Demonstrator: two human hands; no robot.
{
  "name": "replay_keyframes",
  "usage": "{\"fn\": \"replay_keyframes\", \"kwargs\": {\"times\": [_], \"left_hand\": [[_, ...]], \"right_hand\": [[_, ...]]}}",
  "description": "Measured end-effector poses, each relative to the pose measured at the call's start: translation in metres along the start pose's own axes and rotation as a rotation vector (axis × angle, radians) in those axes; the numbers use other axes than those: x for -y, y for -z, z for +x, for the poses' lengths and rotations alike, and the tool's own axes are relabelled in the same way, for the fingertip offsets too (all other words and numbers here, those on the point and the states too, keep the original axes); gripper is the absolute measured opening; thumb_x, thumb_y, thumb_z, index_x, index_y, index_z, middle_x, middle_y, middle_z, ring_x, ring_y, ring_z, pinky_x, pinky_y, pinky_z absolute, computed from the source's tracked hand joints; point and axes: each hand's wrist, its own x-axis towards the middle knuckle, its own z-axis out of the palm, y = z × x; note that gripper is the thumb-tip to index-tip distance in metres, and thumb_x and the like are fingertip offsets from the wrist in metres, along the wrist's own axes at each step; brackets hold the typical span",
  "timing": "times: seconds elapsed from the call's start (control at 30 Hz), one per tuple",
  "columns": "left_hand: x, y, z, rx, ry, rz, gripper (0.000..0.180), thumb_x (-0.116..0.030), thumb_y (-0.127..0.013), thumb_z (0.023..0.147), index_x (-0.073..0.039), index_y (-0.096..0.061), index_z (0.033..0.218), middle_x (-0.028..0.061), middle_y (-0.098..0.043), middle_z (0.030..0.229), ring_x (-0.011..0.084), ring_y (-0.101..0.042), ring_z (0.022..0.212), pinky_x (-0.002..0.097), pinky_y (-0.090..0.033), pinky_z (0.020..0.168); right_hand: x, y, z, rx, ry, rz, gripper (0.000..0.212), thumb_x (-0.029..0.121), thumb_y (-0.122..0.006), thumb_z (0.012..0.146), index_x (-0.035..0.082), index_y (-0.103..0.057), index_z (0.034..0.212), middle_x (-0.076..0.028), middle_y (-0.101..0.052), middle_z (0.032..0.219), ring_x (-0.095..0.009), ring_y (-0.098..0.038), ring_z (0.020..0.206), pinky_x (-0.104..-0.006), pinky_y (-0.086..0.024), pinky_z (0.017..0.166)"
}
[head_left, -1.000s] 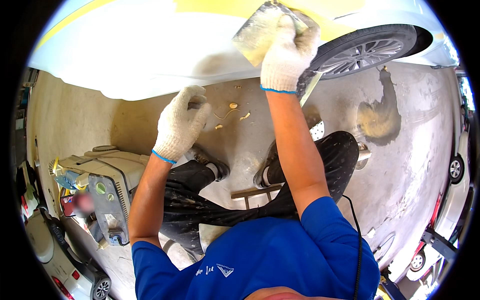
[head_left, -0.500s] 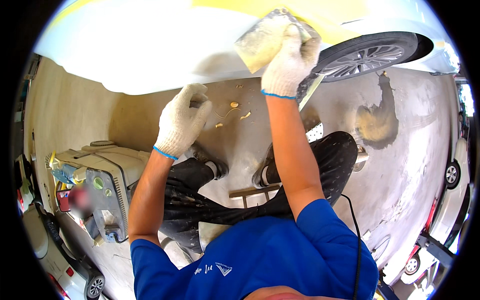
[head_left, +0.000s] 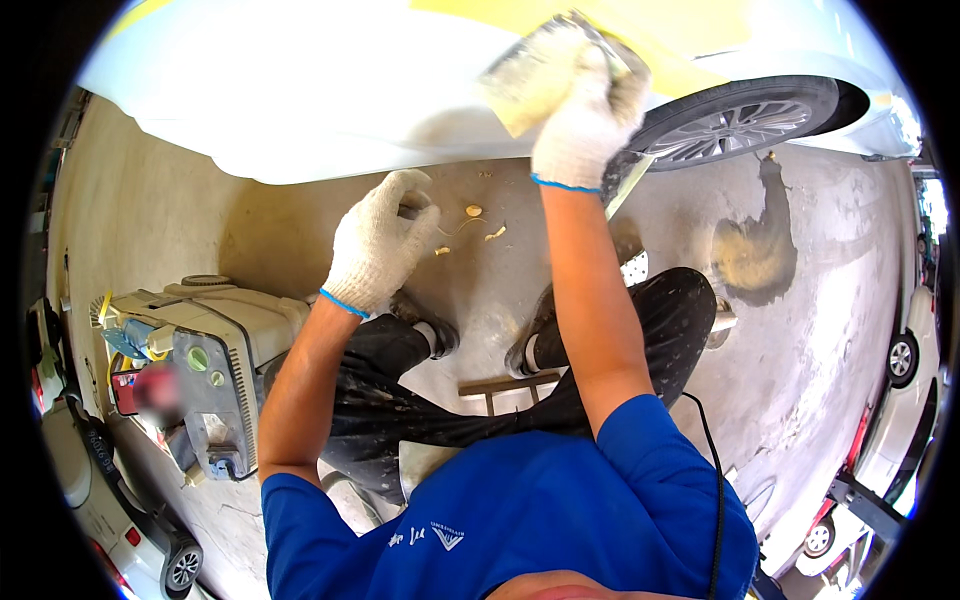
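Observation:
My right hand, in a white knit glove with a blue cuff, grips a flat, yellow-dusted sheet against the lower side of a white car. The sheet's dark upper edge is worn; its exact kind is unclear. Yellow patches cover the bodywork around it. My left hand, gloved the same way, hangs just below the car's lower edge. Its fingers curl loosely with the thumb apart, and I see nothing in them. A dark object with a pale strip shows behind my right wrist, partly hidden.
The car's wheel is right of my right hand. On the floor lie small yellow scraps and a dark, yellow-dusted stain. A bulky beige-grey machine stands at left, and a black cable hangs at my right side.
My left hand has shifted slightly right. My right hand and the sheet have moved a little right along the car, still against it.

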Motion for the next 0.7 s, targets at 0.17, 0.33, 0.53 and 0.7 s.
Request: {"fn": "replay_keyframes", "kwargs": {"times": [0.17,0.33,0.53,0.7], "left_hand": [[0.003,-0.001,0.001,0.014,-0.009,-0.001,0.030,-0.013,-0.063,0.088,-0.004,-0.060,0.116,0.0118,-0.071,0.096,0.0235,-0.070,0.091,0.0342,-0.054,0.081],[-0.002,-0.001,0.000,0.001,-0.015,0.030,0.030,-0.012,-0.063,0.088,-0.004,-0.060,0.116,0.0121,-0.071,0.096,0.0235,-0.070,0.091,0.0342,-0.054,0.081],[0.002,-0.002,0.001,0.015,-0.051,0.013,0.030,-0.012,-0.063,0.088,-0.004,-0.060,0.116,0.0124,-0.071,0.097,0.0236,-0.071,0.091,0.0342,-0.055,0.080],[-0.002,-0.001,-0.001,0.009,-0.035,0.017,0.030,-0.012,-0.063,0.088,-0.003,-0.059,0.117,0.0125,-0.071,0.096,0.0240,-0.071,0.090,0.0344,-0.055,0.079]], "right_hand": [[0.005,0.012,0.009,-0.074,-0.050,0.016,0.016,0.003,-0.059,0.095,0.000,-0.055,0.110,-0.009,-0.062,0.107,-0.018,-0.063,0.093,-0.0323,-0.055,0.085],[0.003,0.003,0.001,0.042,0.022,-0.053,0.024,0.000,-0.055,0.095,0.000,-0.052,0.118,-0.009,-0.059,0.111,-0.017,-0.059,0.100,-0.0310,-0.050,0.091],[-0.001,-0.013,-0.002,0.059,0.078,-0.030,0.018,0.003,-0.061,0.096,0.000,-0.055,0.113,-0.007,-0.063,0.105,-0.014,-0.061,0.094,-0.0282,-0.053,0.085],[0.002,-0.012,-0.005,0.052,0.065,-0.009,0.019,0.000,-0.059,0.095,0.001,-0.055,0.113,-0.008,-0.064,0.105,-0.014,-0.062,0.096,-0.0287,-0.053,0.085]]}}
